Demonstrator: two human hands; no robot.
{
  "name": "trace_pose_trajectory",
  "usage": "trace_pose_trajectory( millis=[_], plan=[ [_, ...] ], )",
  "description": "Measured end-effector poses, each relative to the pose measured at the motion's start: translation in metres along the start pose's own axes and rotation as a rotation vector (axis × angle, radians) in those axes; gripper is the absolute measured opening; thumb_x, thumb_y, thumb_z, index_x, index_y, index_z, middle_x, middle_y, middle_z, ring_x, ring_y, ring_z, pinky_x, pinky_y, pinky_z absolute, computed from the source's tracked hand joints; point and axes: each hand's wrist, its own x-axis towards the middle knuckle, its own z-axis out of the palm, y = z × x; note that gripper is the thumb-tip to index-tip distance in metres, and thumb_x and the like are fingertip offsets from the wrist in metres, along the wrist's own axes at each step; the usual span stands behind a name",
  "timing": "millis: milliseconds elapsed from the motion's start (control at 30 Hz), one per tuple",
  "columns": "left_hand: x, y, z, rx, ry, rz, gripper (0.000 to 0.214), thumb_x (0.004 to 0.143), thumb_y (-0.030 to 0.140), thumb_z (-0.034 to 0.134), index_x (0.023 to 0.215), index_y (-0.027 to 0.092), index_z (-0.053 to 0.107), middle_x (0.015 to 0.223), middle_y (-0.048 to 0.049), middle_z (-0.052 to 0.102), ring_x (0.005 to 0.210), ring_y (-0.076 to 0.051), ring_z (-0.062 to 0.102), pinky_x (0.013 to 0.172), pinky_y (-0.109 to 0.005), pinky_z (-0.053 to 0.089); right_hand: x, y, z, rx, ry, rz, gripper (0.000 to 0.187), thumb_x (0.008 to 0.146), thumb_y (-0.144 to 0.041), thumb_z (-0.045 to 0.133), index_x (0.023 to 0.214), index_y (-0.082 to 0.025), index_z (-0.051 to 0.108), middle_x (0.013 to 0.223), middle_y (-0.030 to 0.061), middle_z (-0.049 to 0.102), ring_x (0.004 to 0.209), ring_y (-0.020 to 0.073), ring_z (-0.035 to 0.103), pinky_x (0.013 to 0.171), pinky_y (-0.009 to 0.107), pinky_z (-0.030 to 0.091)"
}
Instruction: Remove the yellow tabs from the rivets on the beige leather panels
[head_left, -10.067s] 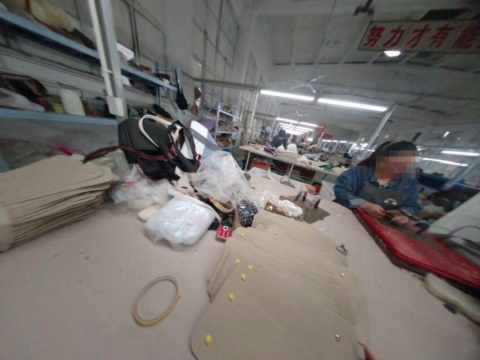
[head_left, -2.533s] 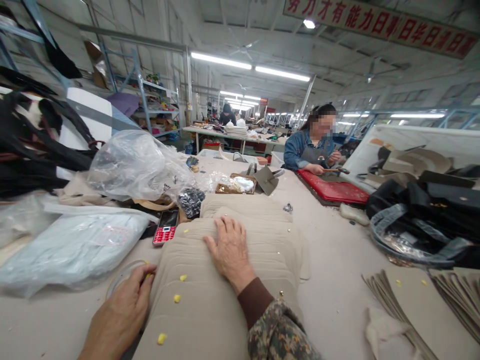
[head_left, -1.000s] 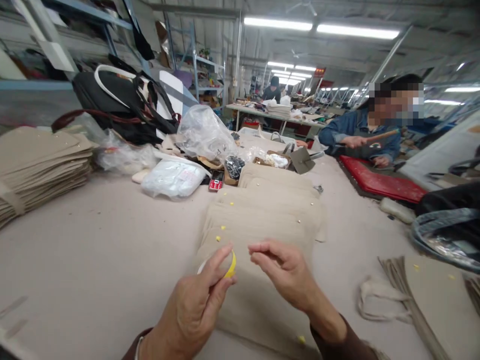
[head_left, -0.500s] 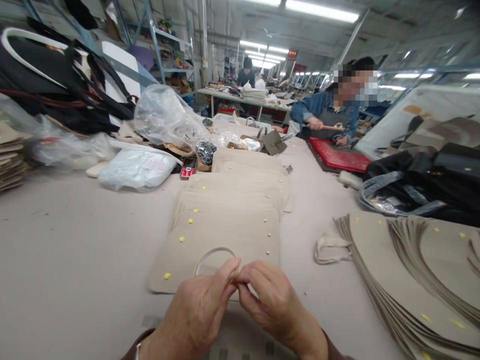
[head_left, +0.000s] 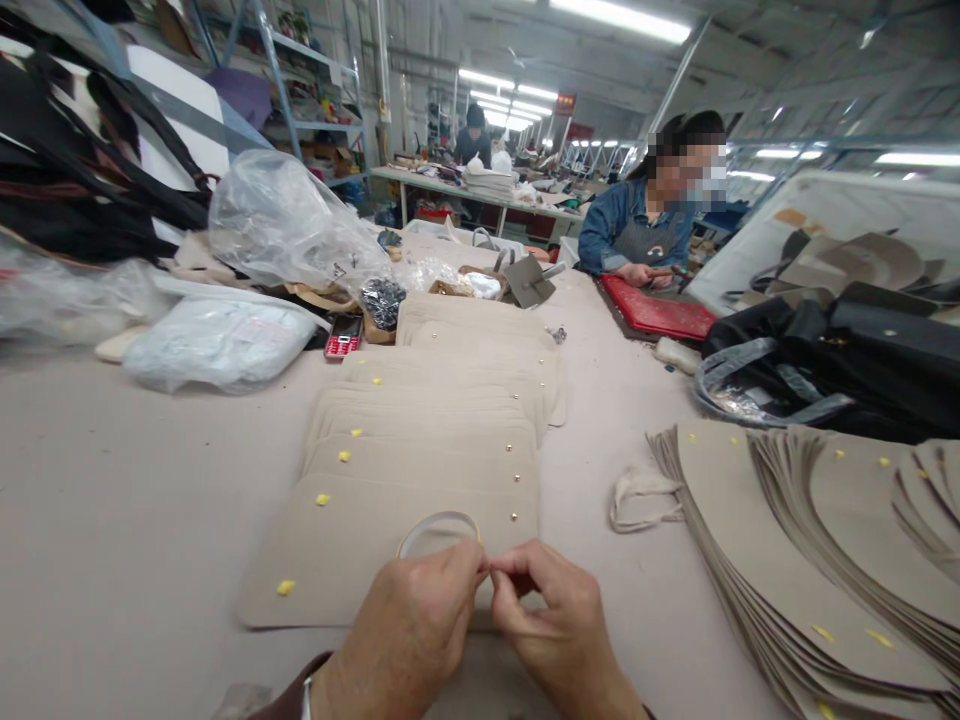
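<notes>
My left hand (head_left: 411, 640) is closed around a thin ring-shaped roll of yellow tape (head_left: 438, 527) at the bottom centre. My right hand (head_left: 556, 632) pinches at the roll's edge right beside the left thumb; what sits between its fingertips is too small to make out. Both hands hover over the nearest of a fanned row of beige panels (head_left: 390, 540), which carry small yellow stickers (head_left: 284, 587) on the left and metal studs (head_left: 514, 516) on the right.
More beige panels (head_left: 795, 560) fan out at the right, a cloth strip (head_left: 637, 495) beside them. Plastic bags (head_left: 217, 345), a red phone (head_left: 343, 343) and black bags (head_left: 847, 350) lie farther back. A person in a blue jacket (head_left: 637, 230) works over a red mat (head_left: 656, 312).
My left hand picked the tape roll off the table and both hands came together on it. The view dropped toward the panels; the two hands now pinch closer at the roll's edge.
</notes>
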Motion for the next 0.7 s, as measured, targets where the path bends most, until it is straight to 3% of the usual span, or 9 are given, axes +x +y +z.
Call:
trace_pose_trajectory(
  millis=[133, 267, 367, 500, 600, 700],
  plan=[
    [0.017, 0.001, 0.006, 0.099, 0.073, 0.096, 0.021, 0.093, 0.012, 0.035, 0.078, 0.020, 0.046, 0.060, 0.0002, 0.056, 0.051, -0.015, 0.055, 0.047, -0.025, 0.037, 0.007, 0.006, -0.002, 0.212, -0.062, 0.468, 0.013, 0.078, -0.017, 0.058, 0.066, -0.018, 0.064, 0.056, -0.0008, 0.063, 0.047, 0.0113, 0.058, 0.045, 0.019, 0.044],
    [0.024, -0.001, 0.014, 0.065, 0.120, 0.144, 0.022, 0.093, 0.010, 0.034, 0.078, 0.020, 0.045, 0.060, 0.0009, 0.053, 0.051, -0.014, 0.051, 0.049, -0.025, 0.035, 0.012, 0.014, -0.001, 0.365, -0.055, 0.700, 0.014, 0.077, -0.025, 0.062, 0.068, -0.016, 0.064, 0.056, -0.0002, 0.063, 0.048, 0.0124, 0.059, 0.045, 0.020, 0.045],
    [0.024, -0.005, 0.019, -0.017, 0.125, 0.119, 0.020, 0.094, 0.010, 0.034, 0.082, 0.019, 0.047, 0.062, 0.0010, 0.054, 0.053, -0.014, 0.053, 0.051, -0.025, 0.036, 0.018, 0.020, -0.002, 0.446, -0.093, 0.781, 0.017, 0.076, -0.030, 0.066, 0.068, -0.015, 0.064, 0.057, 0.0005, 0.064, 0.047, 0.0126, 0.061, 0.045, 0.020, 0.047],
    [0.026, -0.012, 0.020, -0.106, 0.029, -0.071, 0.014, 0.096, 0.015, 0.037, 0.089, 0.020, 0.048, 0.067, 0.0014, 0.059, 0.059, -0.014, 0.059, 0.053, -0.025, 0.037, 0.022, 0.025, -0.005, 0.598, -0.165, 0.826, 0.027, 0.076, -0.041, 0.070, 0.074, -0.015, 0.065, 0.058, 0.0005, 0.064, 0.048, 0.0136, 0.063, 0.047, 0.022, 0.051],
    [0.026, -0.015, 0.018, -0.135, -0.028, -0.150, 0.012, 0.096, 0.017, 0.038, 0.091, 0.020, 0.048, 0.071, 0.0013, 0.061, 0.062, -0.015, 0.061, 0.055, -0.026, 0.038, 0.020, 0.027, -0.006, 0.654, -0.177, 0.749, 0.026, 0.080, -0.040, 0.068, 0.088, -0.016, 0.065, 0.069, 0.0020, 0.067, 0.059, 0.0140, 0.066, 0.056, 0.024, 0.056],
    [0.025, -0.015, 0.015, -0.117, -0.054, -0.151, 0.011, 0.096, 0.016, 0.038, 0.091, 0.020, 0.048, 0.073, 0.0010, 0.061, 0.064, -0.016, 0.060, 0.056, -0.027, 0.038, 0.015, 0.026, -0.005, 0.574, -0.196, 0.627, 0.022, 0.084, -0.030, 0.065, 0.101, -0.017, 0.061, 0.074, 0.0016, 0.066, 0.064, 0.0129, 0.065, 0.061, 0.024, 0.056]
  ],
)
